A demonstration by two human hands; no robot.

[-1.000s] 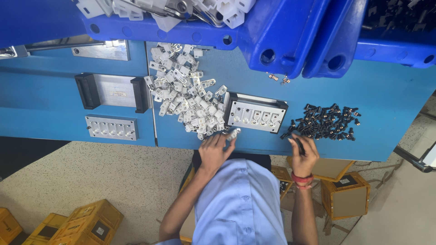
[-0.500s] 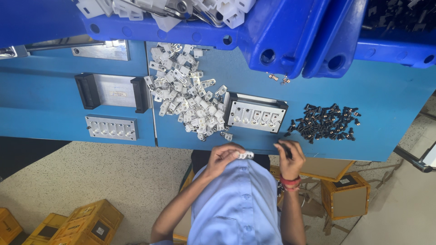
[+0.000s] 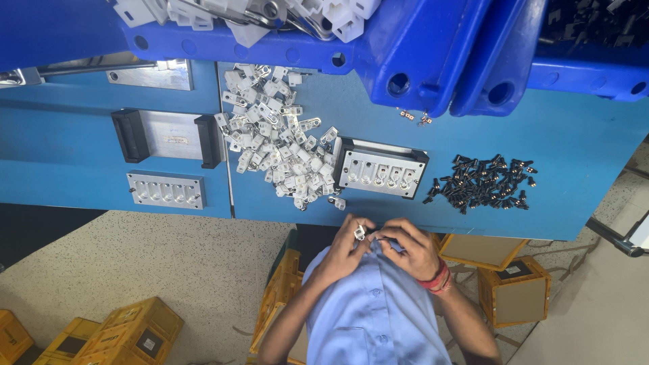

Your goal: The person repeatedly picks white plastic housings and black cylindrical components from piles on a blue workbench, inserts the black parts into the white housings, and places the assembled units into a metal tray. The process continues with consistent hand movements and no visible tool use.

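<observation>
My left hand pinches a small white plastic-and-metal part just off the table's near edge, above my blue shirt. My right hand, with a red band at the wrist, meets it and grips a small black part against the white one. Both hands touch at the fingertips. On the blue table ahead lie a heap of white parts, a metal jig with several slots and a heap of black parts.
A second slotted metal block and a black-ended metal fixture sit on the table's left. Blue bins with white parts hang over the far side. Yellow and brown boxes stand on the speckled floor.
My left hand left the white heap and my right hand left the black heap. Both drew back to my chest, each with a small part, and now meet.
</observation>
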